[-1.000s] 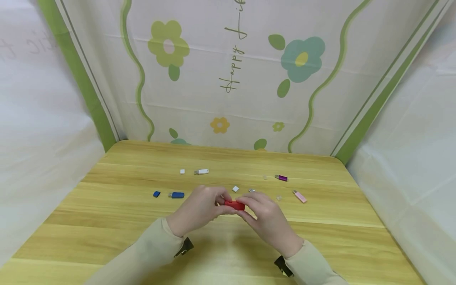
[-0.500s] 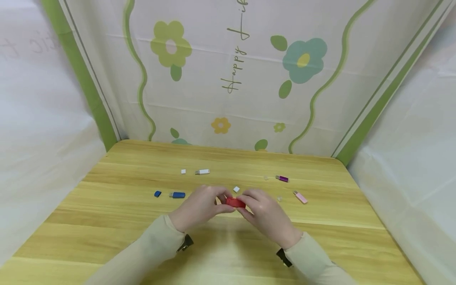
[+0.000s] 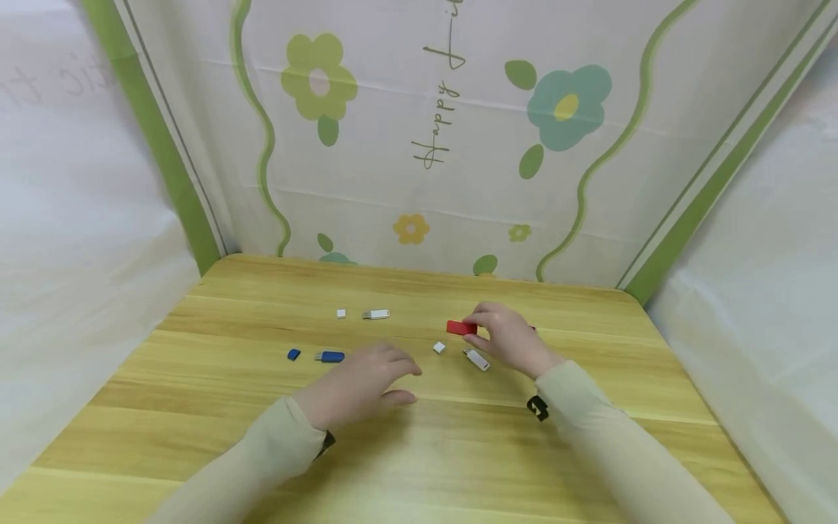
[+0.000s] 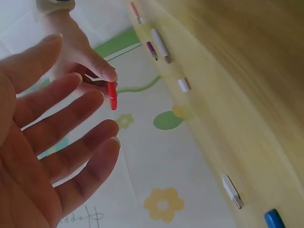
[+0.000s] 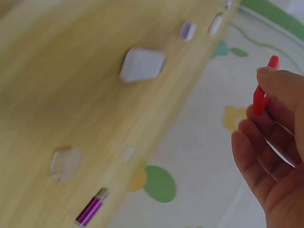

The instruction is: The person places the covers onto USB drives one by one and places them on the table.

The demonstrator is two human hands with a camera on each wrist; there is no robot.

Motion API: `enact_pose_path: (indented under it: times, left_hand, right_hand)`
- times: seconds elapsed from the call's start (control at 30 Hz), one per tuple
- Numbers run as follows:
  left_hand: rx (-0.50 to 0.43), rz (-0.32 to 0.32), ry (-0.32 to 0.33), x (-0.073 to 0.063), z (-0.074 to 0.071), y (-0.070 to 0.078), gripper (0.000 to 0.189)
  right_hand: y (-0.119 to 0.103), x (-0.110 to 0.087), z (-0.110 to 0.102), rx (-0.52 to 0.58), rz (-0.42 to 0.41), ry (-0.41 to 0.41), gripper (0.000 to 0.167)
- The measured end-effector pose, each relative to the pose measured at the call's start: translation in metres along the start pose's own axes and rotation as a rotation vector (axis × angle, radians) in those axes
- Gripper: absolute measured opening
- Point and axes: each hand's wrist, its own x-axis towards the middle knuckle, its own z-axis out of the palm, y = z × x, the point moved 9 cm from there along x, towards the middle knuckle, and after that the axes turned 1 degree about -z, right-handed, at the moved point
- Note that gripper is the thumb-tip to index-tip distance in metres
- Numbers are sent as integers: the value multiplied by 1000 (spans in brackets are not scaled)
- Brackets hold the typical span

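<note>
red stick [image 3: 455, 327] is pinched by the right fingers [image 5: 266, 128], the left fingers [image 4: 66, 118] spread apart.

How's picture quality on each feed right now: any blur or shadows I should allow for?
Head view: fairly sharp, soft shadows on the tabletop below the left hand and right hand; left wrist view: tabletop darkens toward the upper right corner; right wrist view: wood grain smeared, white cap and clear cap blurred, red USB stick clearer.

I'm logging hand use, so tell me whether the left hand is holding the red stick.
No: the right hand pinches the red stick, while the left hand holds nothing.
</note>
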Motion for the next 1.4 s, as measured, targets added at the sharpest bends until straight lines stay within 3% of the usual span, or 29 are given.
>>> enact_pose_path:
  times: [0.07, 0.2, 0.43, 0.6, 0.83, 1.0, 1.23, 1.4]
  left_hand:
    - [30, 33, -29, -4, 5, 0, 37]
    - [119, 86, -19, -16, 9, 0, 41]
    - [184, 49, -88, -38, 19, -10, 54]
    - [178, 13, -117, -44, 20, -15, 58]
    - [151, -3, -151, -39, 21, -15, 59]
    - [141, -16, -183, -38, 24, -16, 59]
    - [126, -22, -166, -32, 29, -24, 59]
    - [109, -32, -188, -24, 34, -29, 54]
  right_hand:
    - [19, 5, 10, 35, 69, -72, 19]
    - [55, 12, 32, 94, 174, -167, 19]
    - [90, 23, 67, 93, 239, -266, 20]
    - [96, 40, 83, 60, 253, -329, 24]
    - [102, 63, 97, 53, 266, -355, 22]
    - [104, 76, 109, 32, 229, -373, 24]
    - [106, 87, 115, 43, 207, -363, 28]
    - [106, 89, 115, 9, 185, -367, 27]
